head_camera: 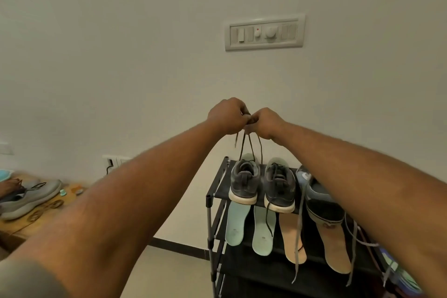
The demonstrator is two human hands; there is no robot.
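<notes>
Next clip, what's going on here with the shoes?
A person holds both hands up close together, the left hand and right hand pinching a dark shoelace between them. Its strands hang down to a pair of dark grey shoes standing on the top shelf of a black shoe rack. Pale green insoles hang over the shelf's front edge beneath them. Whether a knot is being tied or undone cannot be told.
</notes>
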